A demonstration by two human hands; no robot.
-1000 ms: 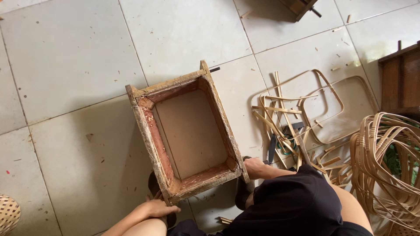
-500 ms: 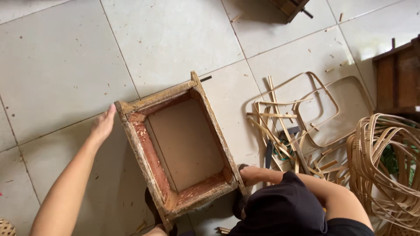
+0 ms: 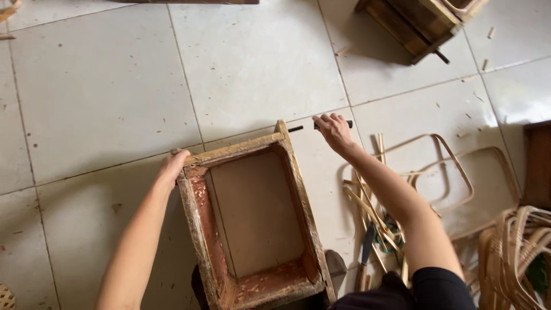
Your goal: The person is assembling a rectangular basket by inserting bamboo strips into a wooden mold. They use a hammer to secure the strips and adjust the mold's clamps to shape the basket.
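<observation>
An open wooden box (image 3: 195, 215) with reddish, worn inner walls and a plain board bottom lies on the tiled floor before me. My left hand (image 3: 172, 166) grips its far left corner. My right hand (image 3: 334, 131) reaches past the far right corner and closes its fingers on a short dark stick-like tool (image 3: 346, 124) lying on the tile.
Bent rattan frames (image 3: 453, 172) and loose cane strips (image 3: 370, 212) lie on the floor to the right, with a knife-like blade (image 3: 366, 252) among them. Coiled rattan (image 3: 516, 258) sits at the lower right. A wooden crate (image 3: 419, 23) stands at the top right.
My left hand went from my knee to the box's far left corner. My right arm stretched out from near my lap to the dark tool beyond the box. The view shifted nearer.
</observation>
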